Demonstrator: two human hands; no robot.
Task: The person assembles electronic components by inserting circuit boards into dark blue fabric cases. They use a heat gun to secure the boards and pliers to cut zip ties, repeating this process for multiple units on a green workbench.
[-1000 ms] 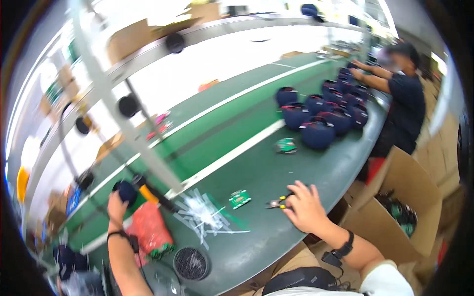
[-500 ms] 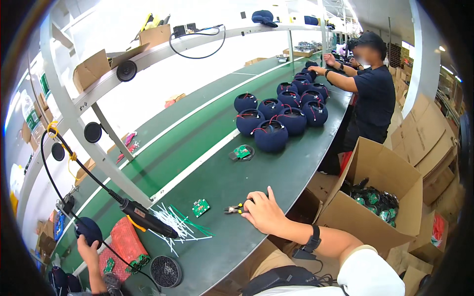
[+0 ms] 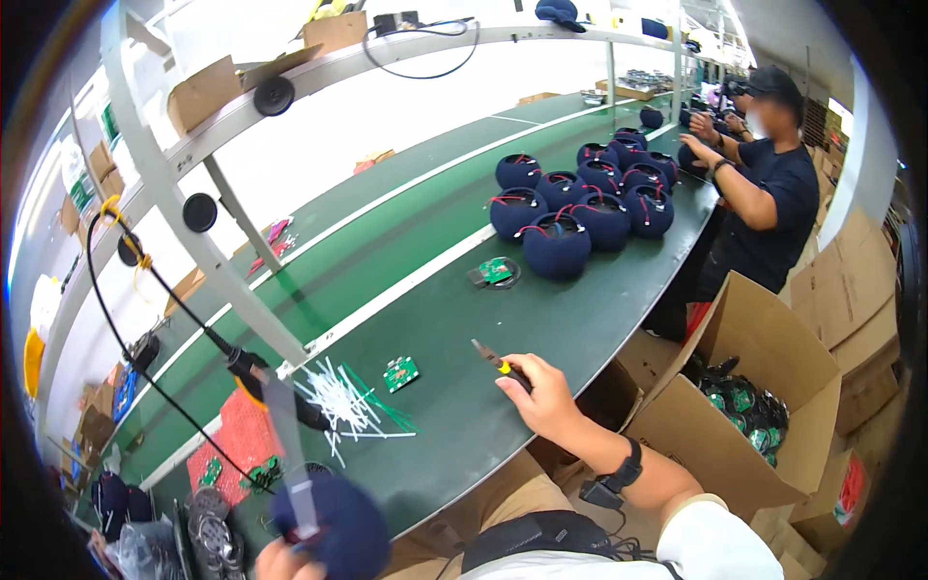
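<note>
My left hand is at the lower edge, its fingers closed on a navy fabric-covered round shell that is smeared by motion. A pale blurred strip crosses the shell's top; I cannot make out what it is. In my right hand is a pair of cutting pliers with yellow-and-black handles, jaws pointing up and left above the table. Left of the pliers lie a small green circuit board and a pile of white strips, with some green ones.
Several navy round shells with red wires stand on the green table. A black electric screwdriver hangs over red bubble wrap. To the right, a carton holds green-and-black parts. A co-worker stands at the far right.
My left hand has brought the navy shell from the far left toward me and to the right. My right hand has lifted the pliers off the table and turned them upward.
</note>
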